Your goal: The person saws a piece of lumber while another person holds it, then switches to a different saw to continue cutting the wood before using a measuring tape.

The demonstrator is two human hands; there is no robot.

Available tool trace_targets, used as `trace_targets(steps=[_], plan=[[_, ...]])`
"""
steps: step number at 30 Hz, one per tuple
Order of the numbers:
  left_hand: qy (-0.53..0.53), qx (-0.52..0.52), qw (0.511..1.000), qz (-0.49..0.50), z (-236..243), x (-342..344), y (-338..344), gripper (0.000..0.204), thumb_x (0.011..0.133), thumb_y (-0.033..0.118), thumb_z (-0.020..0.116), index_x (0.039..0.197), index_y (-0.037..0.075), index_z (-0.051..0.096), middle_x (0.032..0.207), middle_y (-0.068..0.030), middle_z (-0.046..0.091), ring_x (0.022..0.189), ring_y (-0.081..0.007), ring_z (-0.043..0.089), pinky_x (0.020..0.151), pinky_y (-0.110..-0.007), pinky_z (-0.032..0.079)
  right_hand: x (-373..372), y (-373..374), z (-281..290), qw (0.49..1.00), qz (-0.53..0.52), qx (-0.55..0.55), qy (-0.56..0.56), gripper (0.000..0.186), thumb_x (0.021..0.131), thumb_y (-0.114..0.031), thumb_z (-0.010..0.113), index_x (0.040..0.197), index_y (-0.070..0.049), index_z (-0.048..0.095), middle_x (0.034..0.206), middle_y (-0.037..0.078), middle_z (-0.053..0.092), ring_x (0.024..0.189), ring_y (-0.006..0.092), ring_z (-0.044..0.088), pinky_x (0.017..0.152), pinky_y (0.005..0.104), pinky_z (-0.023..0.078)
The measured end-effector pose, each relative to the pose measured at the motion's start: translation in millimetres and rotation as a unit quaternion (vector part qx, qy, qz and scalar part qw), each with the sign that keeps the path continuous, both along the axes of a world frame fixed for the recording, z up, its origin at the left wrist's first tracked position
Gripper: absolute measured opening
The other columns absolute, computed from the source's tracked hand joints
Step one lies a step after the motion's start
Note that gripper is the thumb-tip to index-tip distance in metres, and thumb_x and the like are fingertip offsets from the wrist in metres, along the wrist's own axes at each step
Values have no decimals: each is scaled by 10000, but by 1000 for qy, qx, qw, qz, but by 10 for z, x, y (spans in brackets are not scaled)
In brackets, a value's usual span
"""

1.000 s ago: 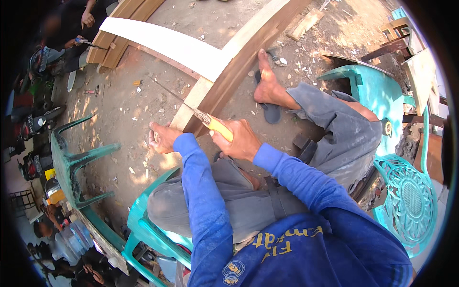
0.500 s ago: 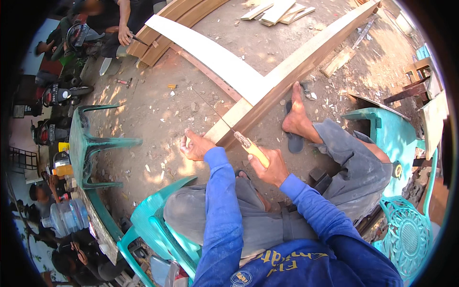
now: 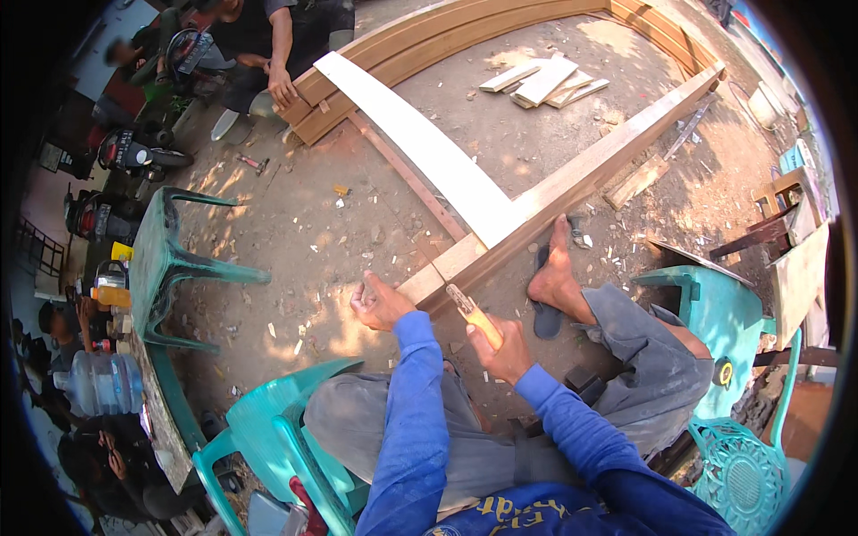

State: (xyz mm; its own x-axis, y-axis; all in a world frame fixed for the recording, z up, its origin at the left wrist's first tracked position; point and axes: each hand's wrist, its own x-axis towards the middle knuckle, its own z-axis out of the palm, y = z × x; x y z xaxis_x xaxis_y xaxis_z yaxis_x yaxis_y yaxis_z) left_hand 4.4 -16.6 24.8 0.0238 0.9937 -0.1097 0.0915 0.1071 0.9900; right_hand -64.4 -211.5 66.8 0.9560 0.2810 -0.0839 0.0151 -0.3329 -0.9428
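My right hand (image 3: 503,352) is closed round the yellow-orange handle of a handsaw (image 3: 484,323). Its thin blade lies across the near end of a long wooden beam (image 3: 617,147) and points away to the far left. Left of the blade, my left hand (image 3: 384,304) grips the beam's end, thumb up. Across the beam, close to the saw, rests a long white board (image 3: 424,143). It reaches to the end of a brown grooved timber (image 3: 317,116), where another person's hand (image 3: 282,87) rests.
A reddish wooden strip (image 3: 407,174) runs beside the white board. Short offcuts (image 3: 545,82) lie on the dirt inside the frame. Green plastic chairs (image 3: 290,415) stand near me, with a green stool (image 3: 170,268) at left. My bare foot (image 3: 556,268) is beside the beam, near a sandal (image 3: 547,304).
My view has shifted, so the beam and board appear lower and further right. Both hands keep their grip. The other person's hand, earlier with a dark pointed tool, now rests on the timber's end.
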Motion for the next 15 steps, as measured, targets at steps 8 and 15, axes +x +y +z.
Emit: trace_targets(steps=[8, 15], plan=[[-55, 6, 998, 27, -129, -130, 230, 388, 909, 292, 724, 1056, -27, 559, 754, -97, 548, 536, -181, 579, 458, -296, 528, -1024, -826, 457, 997, 29, -14, 63, 358, 870, -189, 667, 1156, 24, 695, 698, 212, 648, 652, 380, 695, 657, 423, 539], [31, 20, 999, -20, -88, 23, 0, 451, 872, 345, 756, 1064, -36, 611, 700, -99, 554, 519, -190, 615, 458, -331, 489, -121, -84, -4, 1000, -25, -2, -18, 202, 895, -192, 658, 836, 1, 665, 655, 208, 622, 543, 360, 622, 523, 438, 459]])
